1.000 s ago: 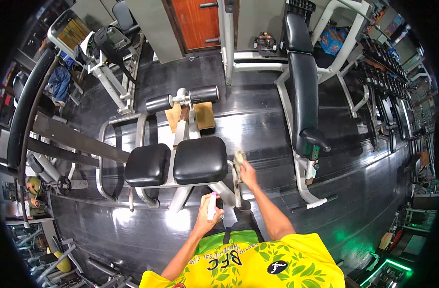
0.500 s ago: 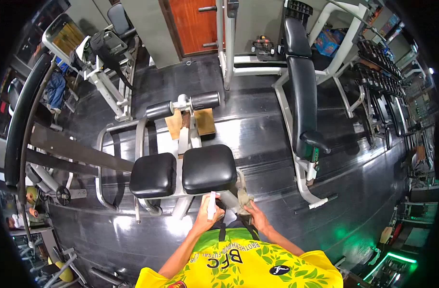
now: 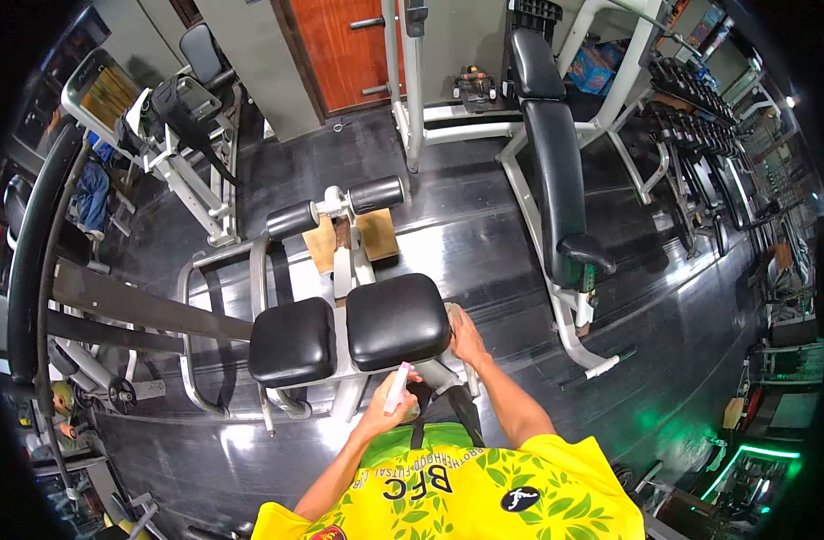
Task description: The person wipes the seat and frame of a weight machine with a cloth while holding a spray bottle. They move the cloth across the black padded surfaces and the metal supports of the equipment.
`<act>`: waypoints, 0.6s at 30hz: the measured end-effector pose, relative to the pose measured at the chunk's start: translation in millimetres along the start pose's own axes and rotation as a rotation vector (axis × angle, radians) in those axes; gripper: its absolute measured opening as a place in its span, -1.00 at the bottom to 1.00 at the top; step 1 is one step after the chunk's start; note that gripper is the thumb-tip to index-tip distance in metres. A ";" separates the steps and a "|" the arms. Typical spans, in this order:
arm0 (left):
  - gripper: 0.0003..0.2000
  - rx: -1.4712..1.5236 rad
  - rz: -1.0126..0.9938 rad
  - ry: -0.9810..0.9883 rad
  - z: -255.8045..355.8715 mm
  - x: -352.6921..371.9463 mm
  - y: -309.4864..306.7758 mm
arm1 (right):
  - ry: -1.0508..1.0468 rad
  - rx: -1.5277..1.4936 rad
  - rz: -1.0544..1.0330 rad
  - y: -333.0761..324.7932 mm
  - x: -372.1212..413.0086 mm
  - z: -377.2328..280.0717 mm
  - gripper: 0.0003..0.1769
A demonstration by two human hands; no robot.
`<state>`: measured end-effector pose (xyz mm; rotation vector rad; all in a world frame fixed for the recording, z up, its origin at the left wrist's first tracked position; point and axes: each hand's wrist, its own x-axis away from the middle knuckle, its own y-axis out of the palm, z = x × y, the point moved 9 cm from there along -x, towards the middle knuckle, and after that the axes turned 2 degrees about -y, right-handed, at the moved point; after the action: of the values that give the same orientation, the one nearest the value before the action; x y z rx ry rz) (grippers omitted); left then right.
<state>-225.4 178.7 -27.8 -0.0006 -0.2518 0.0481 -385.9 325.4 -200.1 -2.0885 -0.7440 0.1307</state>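
My left hand [image 3: 389, 407] is closed around a small white bottle [image 3: 397, 389] with a pinkish tip, just below the black padded seat [image 3: 398, 322]. At that seat's right edge, my right hand [image 3: 466, 335] presses a greyish cloth [image 3: 452, 317] against the metal frame; the fingers are curled and partly hidden. A second black pad [image 3: 292, 342] lies to the left. Beyond the seats stand two black foam rollers [image 3: 376, 194] on a white post.
A long black bench [image 3: 556, 180] stands to the right, with dumbbell racks [image 3: 691, 130] behind it. Another machine [image 3: 182, 153] is at the upper left. A black padded arm [image 3: 43, 243] rises at the far left. A red-brown door [image 3: 344, 54] is at the back.
My right hand has moved up and forward with the cloth, from below the seat to its right edge. My left hand still holds the bottle. The view has shifted slightly.
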 end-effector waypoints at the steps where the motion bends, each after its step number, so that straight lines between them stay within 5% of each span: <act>1: -0.58 0.004 -0.014 -0.003 -0.6 0.9 0.2 | 0.058 -0.009 0.007 -1.7 -3.2 0.6 -0.55; 14: -0.69 -0.041 0.071 0.054 12.3 19.9 -14.4 | -0.109 0.189 -0.216 -13.1 114.9 -27.2 -0.36; 18: -0.70 0.087 0.110 0.063 7.1 32.1 -15.0 | -0.160 0.100 -0.142 -18.1 162.0 -13.7 -0.42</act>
<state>-195.4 165.2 -12.8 0.0708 -0.1860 0.1685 -257.4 412.8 -148.9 -1.9389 -0.9605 0.2536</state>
